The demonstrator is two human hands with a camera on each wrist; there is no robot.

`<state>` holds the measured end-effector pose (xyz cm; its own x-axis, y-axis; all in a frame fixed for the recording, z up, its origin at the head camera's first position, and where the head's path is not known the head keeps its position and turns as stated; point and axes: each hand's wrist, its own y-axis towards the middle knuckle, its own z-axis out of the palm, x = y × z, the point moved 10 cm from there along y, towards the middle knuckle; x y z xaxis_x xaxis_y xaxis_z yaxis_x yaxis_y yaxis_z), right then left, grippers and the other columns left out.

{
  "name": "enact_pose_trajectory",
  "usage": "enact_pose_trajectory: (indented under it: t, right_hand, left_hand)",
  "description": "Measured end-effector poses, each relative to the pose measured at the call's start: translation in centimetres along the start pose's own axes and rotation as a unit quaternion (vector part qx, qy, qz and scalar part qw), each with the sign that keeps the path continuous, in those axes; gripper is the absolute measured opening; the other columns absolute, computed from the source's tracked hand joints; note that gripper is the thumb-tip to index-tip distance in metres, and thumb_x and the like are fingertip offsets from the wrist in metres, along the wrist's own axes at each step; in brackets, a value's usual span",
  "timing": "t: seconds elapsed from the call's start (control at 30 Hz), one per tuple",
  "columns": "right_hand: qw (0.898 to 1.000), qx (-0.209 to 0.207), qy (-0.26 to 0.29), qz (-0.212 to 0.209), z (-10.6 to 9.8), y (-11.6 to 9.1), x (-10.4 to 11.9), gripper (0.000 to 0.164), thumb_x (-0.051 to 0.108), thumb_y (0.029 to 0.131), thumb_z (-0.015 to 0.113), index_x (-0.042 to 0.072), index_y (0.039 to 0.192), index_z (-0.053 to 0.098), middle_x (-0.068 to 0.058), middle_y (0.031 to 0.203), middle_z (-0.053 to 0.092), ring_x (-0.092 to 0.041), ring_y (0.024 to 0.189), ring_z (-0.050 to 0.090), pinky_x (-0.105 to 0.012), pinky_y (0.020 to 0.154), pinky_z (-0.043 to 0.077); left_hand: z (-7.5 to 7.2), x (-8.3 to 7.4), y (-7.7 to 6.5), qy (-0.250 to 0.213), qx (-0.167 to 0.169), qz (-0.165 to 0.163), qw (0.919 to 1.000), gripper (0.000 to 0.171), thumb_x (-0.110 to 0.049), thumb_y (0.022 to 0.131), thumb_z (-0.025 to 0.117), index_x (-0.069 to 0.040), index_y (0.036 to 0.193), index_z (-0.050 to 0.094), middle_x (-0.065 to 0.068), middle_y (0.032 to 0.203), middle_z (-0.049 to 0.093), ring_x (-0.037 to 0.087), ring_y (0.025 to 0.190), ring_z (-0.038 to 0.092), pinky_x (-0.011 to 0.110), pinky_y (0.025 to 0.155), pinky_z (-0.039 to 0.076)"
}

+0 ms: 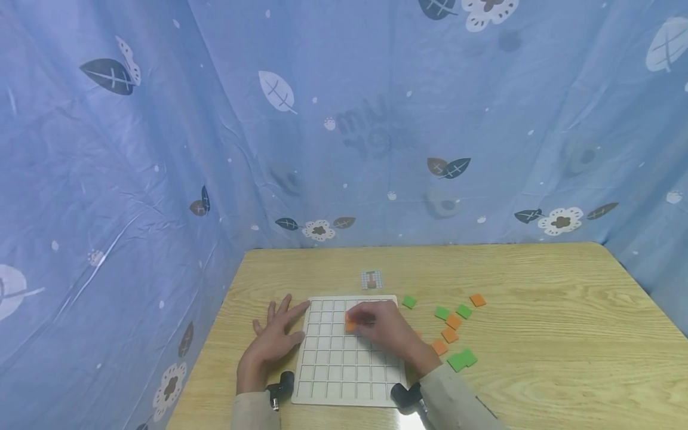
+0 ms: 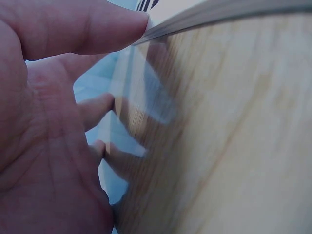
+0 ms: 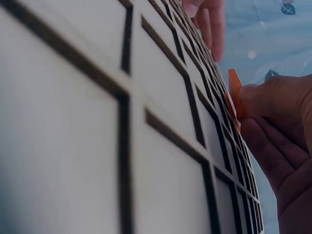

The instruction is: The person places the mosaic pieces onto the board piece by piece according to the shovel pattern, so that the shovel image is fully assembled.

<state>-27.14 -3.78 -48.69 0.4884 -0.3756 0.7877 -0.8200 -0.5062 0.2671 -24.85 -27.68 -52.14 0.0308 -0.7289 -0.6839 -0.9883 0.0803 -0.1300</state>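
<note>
A white grid board with raised lines lies on the wooden table. My right hand is over its upper middle, pinching an orange square tile between thumb and fingers. In the right wrist view that tile stands tilted, close over the grid, with more orange low beside it at the board's surface. My left hand rests at the board's left side with fingers spread. Its thumb is right at the board's edge, and the other fingertips meet the tabletop.
Loose green tiles and orange tiles are scattered on the table right of the board. Beyond the board's far edge lies a small card with a grid picture. A blue patterned curtain hangs behind the table and along its left.
</note>
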Motion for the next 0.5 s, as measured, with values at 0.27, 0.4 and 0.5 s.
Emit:
enact_pose_trajectory:
  t: [0.27, 0.4, 0.5]
  right_hand:
    - [0.999, -0.005, -0.044, -0.021, 0.19, -0.05, 0.69, 0.023, 0.006, 0.092, 0.086, 0.01, 0.114, 0.084, -0.001, 0.11, 0.085, -0.015, 0.103, 0.081, -0.034, 0.094, 0.066]
    - [0.997, -0.002, -0.07, -0.019, 0.39, -0.08, 0.73, 0.025, 0.004, 0.092, 0.084, 0.011, 0.116, 0.084, 0.0, 0.111, 0.085, -0.014, 0.105, 0.081, -0.035, 0.095, 0.066]
    - [0.996, -0.001, -0.083, -0.014, 0.53, -0.1, 0.68, 0.028, 0.002, 0.091, 0.083, 0.012, 0.117, 0.084, 0.001, 0.112, 0.085, -0.014, 0.106, 0.081, -0.036, 0.096, 0.066]
  left_hand:
    - [0.0, 0.1, 0.07, 0.004, -0.001, -0.001, 1.0, 0.069, -0.012, 0.095, 0.07, -0.027, 0.161, 0.056, 0.022, 0.183, 0.014, 0.056, 0.167, -0.01, 0.088, 0.117, -0.022]
    - [0.02, 0.12, 0.07, 0.003, 0.0, -0.001, 1.0, 0.069, -0.011, 0.096, 0.07, -0.028, 0.161, 0.056, 0.022, 0.184, 0.013, 0.056, 0.167, -0.011, 0.087, 0.117, -0.023]
    - [0.03, 0.12, 0.08, 0.002, 0.0, 0.0, 1.0, 0.069, -0.011, 0.096, 0.07, -0.027, 0.161, 0.056, 0.022, 0.184, 0.013, 0.056, 0.167, -0.011, 0.087, 0.117, -0.023]
